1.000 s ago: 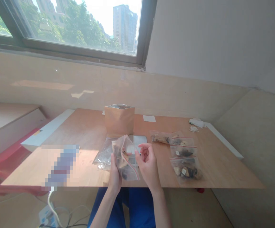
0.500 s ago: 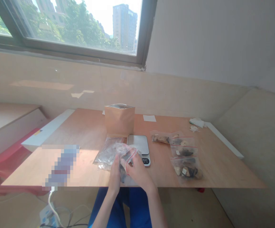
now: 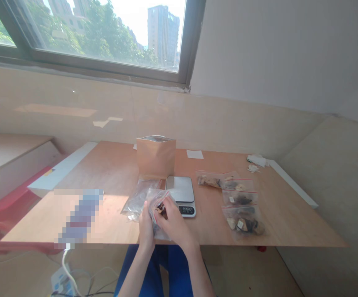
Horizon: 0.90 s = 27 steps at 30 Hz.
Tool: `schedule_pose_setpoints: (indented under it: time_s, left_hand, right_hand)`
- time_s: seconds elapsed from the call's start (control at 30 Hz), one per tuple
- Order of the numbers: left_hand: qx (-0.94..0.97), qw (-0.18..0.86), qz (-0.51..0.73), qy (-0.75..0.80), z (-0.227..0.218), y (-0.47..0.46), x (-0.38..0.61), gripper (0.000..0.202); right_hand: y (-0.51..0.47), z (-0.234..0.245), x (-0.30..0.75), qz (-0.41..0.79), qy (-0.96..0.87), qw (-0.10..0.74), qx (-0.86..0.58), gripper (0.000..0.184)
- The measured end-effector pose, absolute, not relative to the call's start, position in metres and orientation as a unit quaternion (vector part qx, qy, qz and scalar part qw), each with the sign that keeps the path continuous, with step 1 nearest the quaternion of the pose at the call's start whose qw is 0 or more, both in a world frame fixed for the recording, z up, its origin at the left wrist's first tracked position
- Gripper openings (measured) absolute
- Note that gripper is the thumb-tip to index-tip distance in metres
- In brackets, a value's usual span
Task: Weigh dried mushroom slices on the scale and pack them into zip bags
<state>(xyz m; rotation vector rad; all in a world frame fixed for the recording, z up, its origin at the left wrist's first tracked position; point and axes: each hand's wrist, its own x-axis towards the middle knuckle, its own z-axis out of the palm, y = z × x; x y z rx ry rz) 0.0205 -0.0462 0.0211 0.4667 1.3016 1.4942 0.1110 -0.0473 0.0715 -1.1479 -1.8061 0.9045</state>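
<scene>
Both of my hands hold a small clear zip bag (image 3: 154, 201) with a red seal strip and dark pieces inside, just above the near edge of the wooden table (image 3: 111, 173). My left hand (image 3: 146, 229) grips the bag's left side. My right hand (image 3: 173, 222) pinches its top, fingers pressed together. A pile of empty clear bags (image 3: 137, 199) lies just behind the held bag. A small digital scale (image 3: 181, 194) sits right beside my right hand.
A brown paper pouch (image 3: 155, 156) stands upright behind the scale. Several filled zip bags (image 3: 239, 203) lie in a row to the right. White paper scraps (image 3: 255, 161) lie at the far right corner, a white slip (image 3: 194, 154) mid-back. A blurred object (image 3: 79, 216) rests at left.
The bag was held up and open a second ago; it has come down toward the table edge, and my right hand moved from beside it onto its top, pinching it.
</scene>
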Motion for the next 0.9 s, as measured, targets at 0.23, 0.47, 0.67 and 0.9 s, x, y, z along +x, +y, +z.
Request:
schedule_pose_setpoints:
  time_s: [0.23,0.47,0.67,0.9]
  left_hand:
    - [0.111,0.587,0.62,0.509,0.022,-0.04,0.022,0.031]
    - [0.099,0.567,0.643,0.505,0.02,-0.022,0.019,0.025]
    - [0.117,0.531,0.65,0.531,-0.004,0.016,0.003,0.025]
    - [0.149,0.501,0.629,0.575,-0.041,0.032,-0.007,0.025]
  right_hand:
    - [-0.037,0.058,0.11,0.356,-0.654,0.488,-0.456,0.011]
    - [-0.017,0.047,0.101,0.361,-0.518,0.613,-0.476,0.018]
    - [0.034,0.067,0.102,0.326,-0.445,0.693,-0.465,0.02]
    - [0.127,0.145,0.093,0.166,-0.585,0.712,-0.351,0.011]
